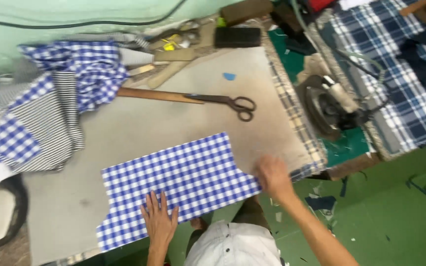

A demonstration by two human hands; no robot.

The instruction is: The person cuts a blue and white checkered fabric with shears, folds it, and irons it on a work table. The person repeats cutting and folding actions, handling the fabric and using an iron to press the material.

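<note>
The blue-and-white checked piece (183, 180) under the left hand (159, 221) and right hand (272, 177) is looking like thin woven cloth, matt and smooth. The table top (173, 120) beneath is showing a dull grey padded covering, smudged and slightly rough. At twelve o'clock from the piece, the scissors (225, 102) are looking like dark, worn metal, lying against a long strip of bare brown wood (156, 95). At ten o'clock, crumpled striped and checked cloth (50, 106) is lying soft and creased.
</note>
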